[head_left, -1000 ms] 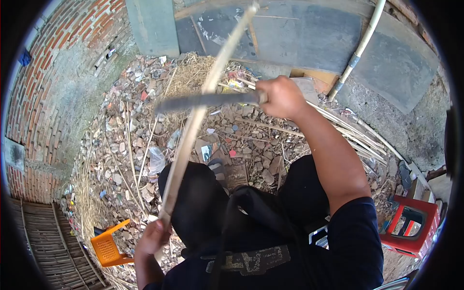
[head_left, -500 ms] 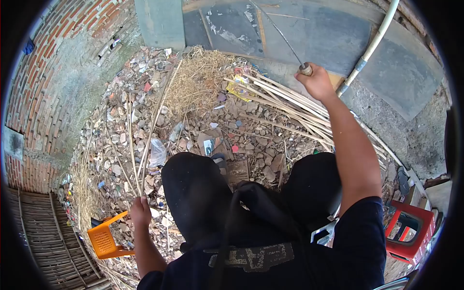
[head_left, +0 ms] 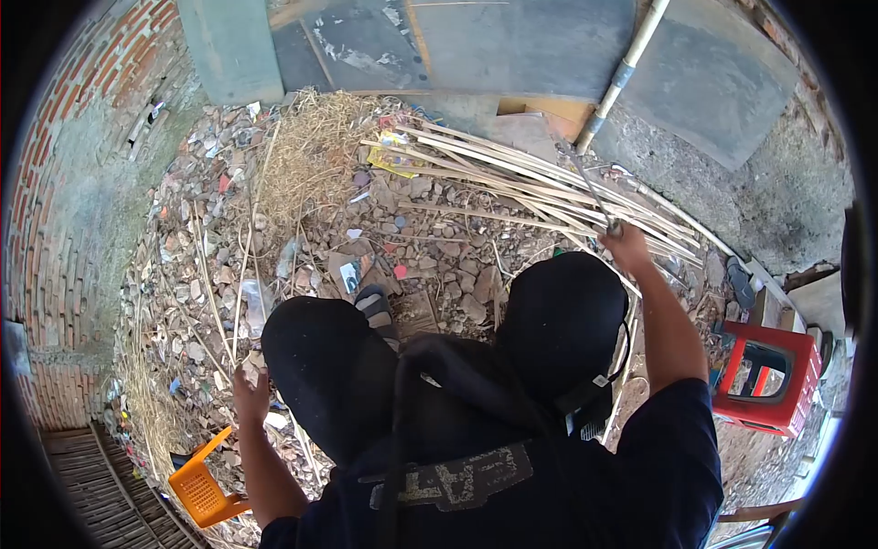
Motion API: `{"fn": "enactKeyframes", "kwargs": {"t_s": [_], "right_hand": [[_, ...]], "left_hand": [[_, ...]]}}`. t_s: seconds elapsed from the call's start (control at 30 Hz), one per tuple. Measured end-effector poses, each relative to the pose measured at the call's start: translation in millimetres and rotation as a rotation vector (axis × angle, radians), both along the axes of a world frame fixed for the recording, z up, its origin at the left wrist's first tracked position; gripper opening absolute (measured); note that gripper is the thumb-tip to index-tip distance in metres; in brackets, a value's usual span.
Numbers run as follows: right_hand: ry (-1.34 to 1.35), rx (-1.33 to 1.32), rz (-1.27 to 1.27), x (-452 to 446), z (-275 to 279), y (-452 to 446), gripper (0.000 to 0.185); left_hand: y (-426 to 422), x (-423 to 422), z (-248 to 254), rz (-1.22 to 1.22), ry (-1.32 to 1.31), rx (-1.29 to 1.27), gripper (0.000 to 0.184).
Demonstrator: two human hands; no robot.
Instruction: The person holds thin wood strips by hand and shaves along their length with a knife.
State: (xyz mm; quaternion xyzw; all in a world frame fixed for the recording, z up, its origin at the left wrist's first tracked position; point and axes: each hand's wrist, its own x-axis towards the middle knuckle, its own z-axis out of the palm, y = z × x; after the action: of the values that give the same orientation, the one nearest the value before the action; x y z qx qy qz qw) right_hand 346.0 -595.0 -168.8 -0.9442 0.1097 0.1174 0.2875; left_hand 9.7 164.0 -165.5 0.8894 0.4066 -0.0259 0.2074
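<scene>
My left hand [head_left: 250,395] is low at the left, with its fingers curled round the lower end of a thin bamboo strip [head_left: 241,293]. The strip slants up over the rubble. My right hand [head_left: 626,247] is beyond my right knee, closed on the handle of a tool with a long, thin metal blade [head_left: 593,188]; most of the handle is hidden in the fist. That blade points up and away, across the right part of a pile of pale bamboo strips [head_left: 512,174].
Rubble [head_left: 439,274] and dry straw [head_left: 315,146] cover the ground. An orange plastic chair [head_left: 201,489] lies at lower left, and a red plastic stool [head_left: 773,380] is at right. A pale pole [head_left: 622,73] leans by the grey panels [head_left: 530,46]. A brick wall [head_left: 82,137] rises at left.
My right hand has come down with the tool from high above the strips to beside my right knee. My view has turned to the right; my left hand stays low.
</scene>
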Motion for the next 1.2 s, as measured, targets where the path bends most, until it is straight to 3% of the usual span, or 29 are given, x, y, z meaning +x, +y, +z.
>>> {"fn": "enactKeyframes", "kwargs": {"t_s": [0.17, 0.23, 0.43, 0.5, 0.57, 0.7, 0.83, 0.9, 1.07, 1.2], "right_hand": [[0.132, -0.201, -0.038, -41, -110, -55, 0.05], [0.169, -0.215, -0.015, -45, -132, -63, 0.05], [0.223, -0.193, 0.015, -37, -158, -64, 0.052], [0.211, -0.22, 0.018, -30, -145, -56, 0.052], [0.165, -0.275, 0.118, -27, -95, -35, 0.051], [0.277, -0.394, 0.063, -10, -95, -29, 0.048], [0.411, -0.457, 0.295, -16, -56, -27, 0.041], [0.387, -0.425, 0.27, -21, -39, -38, 0.047], [0.228, -0.43, 0.029, -27, -70, -70, 0.048], [0.399, -0.468, 0.058, -14, -80, -72, 0.048]], "left_hand": [[-15, -8, -25, -0.053, -0.154, -0.369, 0.061], [-27, -8, -19, -0.04, -0.142, -0.42, 0.045], [-20, -29, -36, 0.222, -0.263, -0.676, 0.037], [-42, -20, -19, 0.269, -0.274, -0.684, 0.036], [-50, -18, -14, 0.316, -0.285, -0.684, 0.036], [-46, -18, -16, 0.327, -0.265, -0.716, 0.037], [-59, -17, -14, 0.352, -0.307, -0.745, 0.038], [-37, -32, -43, 0.363, -0.357, -0.776, 0.038], [-33, -43, -66, 0.518, -0.401, -0.874, 0.038], [-37, -35, -74, 0.485, -0.415, -0.872, 0.038]]}}
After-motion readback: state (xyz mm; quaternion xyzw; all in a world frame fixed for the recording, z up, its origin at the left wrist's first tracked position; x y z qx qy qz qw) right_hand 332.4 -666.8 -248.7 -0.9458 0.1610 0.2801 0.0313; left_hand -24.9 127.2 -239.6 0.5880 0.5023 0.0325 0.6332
